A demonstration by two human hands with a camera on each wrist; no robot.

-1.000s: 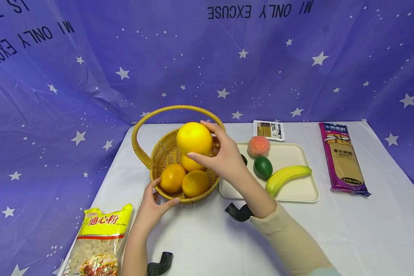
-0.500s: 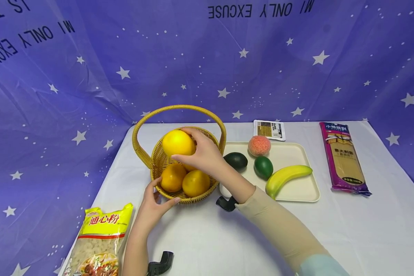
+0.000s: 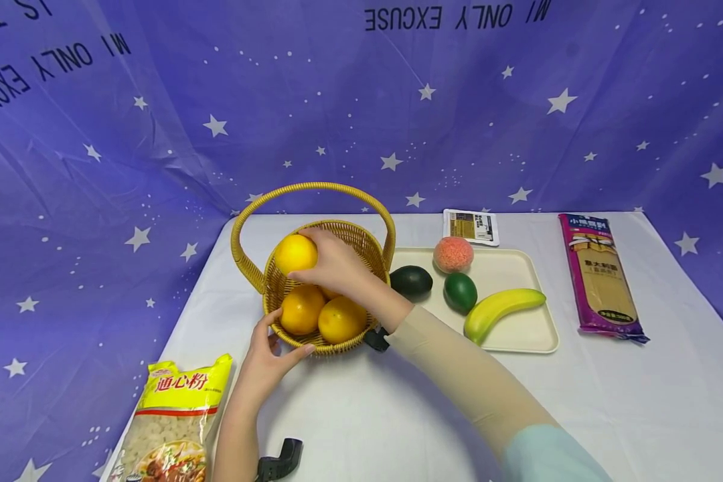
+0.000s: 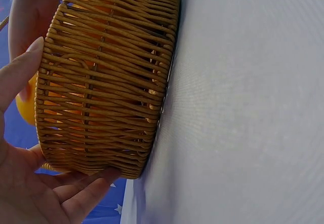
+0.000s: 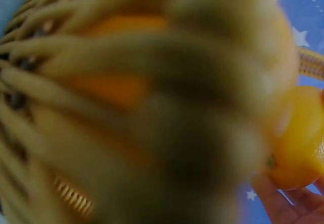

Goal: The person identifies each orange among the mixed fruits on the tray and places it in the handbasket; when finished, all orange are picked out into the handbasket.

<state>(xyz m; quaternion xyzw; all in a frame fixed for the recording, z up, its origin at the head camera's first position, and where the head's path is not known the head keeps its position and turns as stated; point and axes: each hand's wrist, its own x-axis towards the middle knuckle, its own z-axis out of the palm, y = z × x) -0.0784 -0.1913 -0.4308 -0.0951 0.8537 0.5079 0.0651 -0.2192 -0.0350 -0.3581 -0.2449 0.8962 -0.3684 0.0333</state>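
Note:
A wicker basket (image 3: 361, 239) with a tall arched handle stands on the white table, holding several oranges. Two of them, an orange at front left (image 3: 302, 310) and an orange at front right (image 3: 342, 320), show plainly; another behind is mostly covered by my right hand. My left hand (image 3: 264, 365) grips the basket's near-left side, thumb at the rim and fingers against the woven wall (image 4: 101, 82). With thumb and fingers, my right hand (image 3: 337, 266) holds an orange (image 3: 295, 254) over the basket's left inside. In the right wrist view, blurred wickerwork covers much of the picture.
Right of the basket, a cream tray (image 3: 518, 338) bears a black avocado-like fruit (image 3: 412, 282), a dark green fruit (image 3: 460, 292), a peach (image 3: 453, 254) and a banana (image 3: 503, 311). Nearby lie a small packet (image 3: 471, 227), a spaghetti pack (image 3: 602, 278) and a macaroni bag (image 3: 175, 422).
My right hand has carried the orange left and down into the basket's area, uncovering the black fruit on the tray. My left hand stays at the basket.

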